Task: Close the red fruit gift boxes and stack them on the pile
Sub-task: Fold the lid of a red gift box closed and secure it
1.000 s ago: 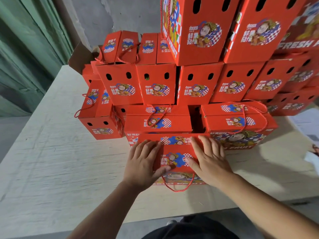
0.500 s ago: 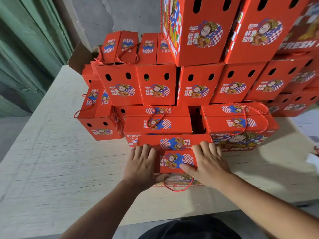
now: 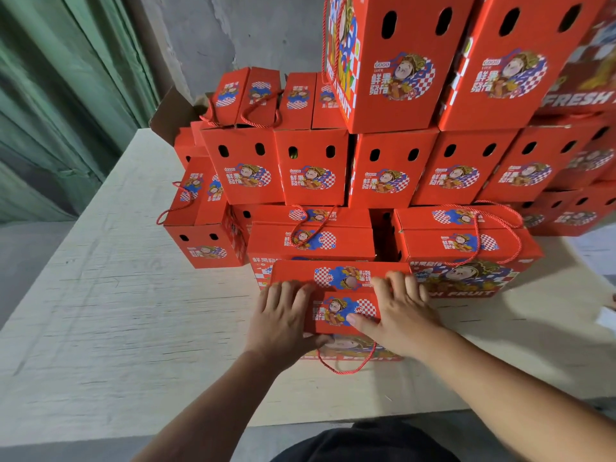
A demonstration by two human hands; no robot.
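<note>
Soft, even light falls across the pale table (image 3: 100,311), leaving faint shadows to the right of the stacked red boxes (image 3: 313,168) and under the forearms. No glare shows. Wide-angle distortion bends the frame's edges, and the boxes at the upper right blur slightly.

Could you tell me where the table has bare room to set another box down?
Bare table left of the left hand, and a smaller strip right of the right hand. Behind the held box, the pile crowds it.
</note>
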